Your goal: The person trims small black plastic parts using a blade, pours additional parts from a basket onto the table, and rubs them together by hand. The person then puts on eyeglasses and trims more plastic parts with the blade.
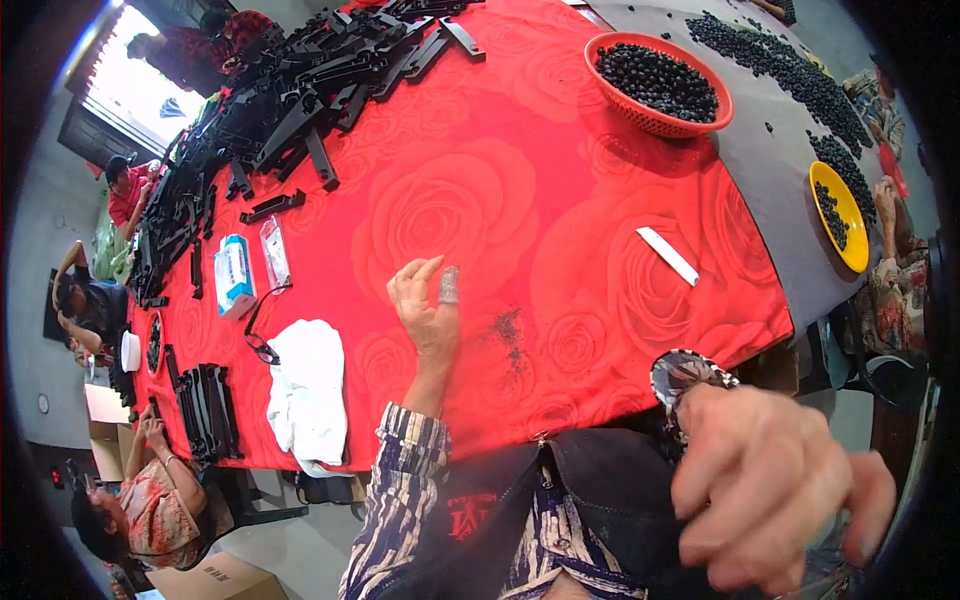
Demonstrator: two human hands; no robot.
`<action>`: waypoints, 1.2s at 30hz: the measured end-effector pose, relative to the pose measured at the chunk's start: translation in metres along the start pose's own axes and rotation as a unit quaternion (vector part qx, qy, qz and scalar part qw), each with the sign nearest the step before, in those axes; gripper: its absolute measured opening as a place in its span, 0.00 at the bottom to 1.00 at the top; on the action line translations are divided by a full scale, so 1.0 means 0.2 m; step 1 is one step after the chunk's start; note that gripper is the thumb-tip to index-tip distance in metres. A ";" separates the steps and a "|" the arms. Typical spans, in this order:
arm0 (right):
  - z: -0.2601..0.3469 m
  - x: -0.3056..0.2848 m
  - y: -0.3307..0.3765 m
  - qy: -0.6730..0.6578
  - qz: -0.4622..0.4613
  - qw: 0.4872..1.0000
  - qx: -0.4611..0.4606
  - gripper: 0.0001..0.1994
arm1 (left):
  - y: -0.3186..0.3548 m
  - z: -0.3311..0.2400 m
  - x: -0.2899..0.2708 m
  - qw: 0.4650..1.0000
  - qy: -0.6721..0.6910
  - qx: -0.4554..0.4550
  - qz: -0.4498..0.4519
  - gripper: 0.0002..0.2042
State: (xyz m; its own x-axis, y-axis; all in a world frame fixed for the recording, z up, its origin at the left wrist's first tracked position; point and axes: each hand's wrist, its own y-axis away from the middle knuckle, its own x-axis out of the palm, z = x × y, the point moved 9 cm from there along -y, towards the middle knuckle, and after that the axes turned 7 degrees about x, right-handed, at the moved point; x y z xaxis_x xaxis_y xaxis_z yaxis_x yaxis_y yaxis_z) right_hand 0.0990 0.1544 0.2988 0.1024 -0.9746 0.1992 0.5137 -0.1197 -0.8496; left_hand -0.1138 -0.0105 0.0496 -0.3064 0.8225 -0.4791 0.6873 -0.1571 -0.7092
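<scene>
A: Left hand (425, 305)?
B: Half open over the red cloth (480, 190), holding nothing; one finger taped.
A: Nearest thing?
B: Dark specks (508, 328), just right of it.
A: Right hand (775, 490)?
B: Blurred, fingers loosely curled, apparently empty, nearer the body.

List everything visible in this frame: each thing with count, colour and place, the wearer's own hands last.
Rose-patterned tablecloth: one, red, covering the table.
Long plastic parts: many, black, heaped far left.
Round mesh basket: one, red, full of small black pieces, upper right.
Shallow bowl: one, yellow, right edge.
Crumpled cloth: one, white, near edge.
Flat strip: one, white, right of centre.
Small carton: one, blue-white, left.
Left hand: raised, finger taped, empty.
Right hand: blurred, close to camera.
</scene>
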 end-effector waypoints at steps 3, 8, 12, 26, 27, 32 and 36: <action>0.02 -0.03 0.01 -0.081 0.003 0.997 -0.001 0.11 | -0.01 -0.05 0.04 1.000 0.019 0.005 0.004 0.12; 0.03 -0.05 0.05 -0.077 -0.079 0.993 0.048 0.11 | -0.01 -0.05 0.03 1.000 0.011 0.013 0.014 0.12; 0.04 -0.07 0.01 -0.174 0.011 0.984 -0.036 0.11 | -0.02 -0.08 0.02 1.000 0.012 0.027 0.007 0.12; 0.06 -0.01 0.01 0.023 0.045 0.999 0.020 0.12 | -0.15 -0.90 -0.71 0.676 0.617 0.310 0.258 0.08; 0.07 -0.01 0.01 0.048 0.042 0.998 0.022 0.13 | -0.15 -0.94 -0.76 0.712 0.614 0.284 0.190 0.05; 0.08 -0.02 0.02 0.158 0.019 0.986 0.040 0.13 | -0.19 -1.14 -0.79 0.745 0.589 0.207 0.234 0.09; 0.06 -0.02 -0.05 0.164 0.182 0.957 0.158 0.12 | -0.15 -1.06 -0.77 0.763 0.601 0.116 0.207 0.09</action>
State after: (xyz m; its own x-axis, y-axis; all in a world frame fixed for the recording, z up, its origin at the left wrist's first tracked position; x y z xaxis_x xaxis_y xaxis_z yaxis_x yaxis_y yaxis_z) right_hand 0.1044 0.1625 0.3115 0.0779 -0.9538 -0.2900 0.7317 0.2523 -0.6332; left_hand 0.0523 -0.0165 0.2548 0.8261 0.5624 0.0351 0.3842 -0.5167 -0.7651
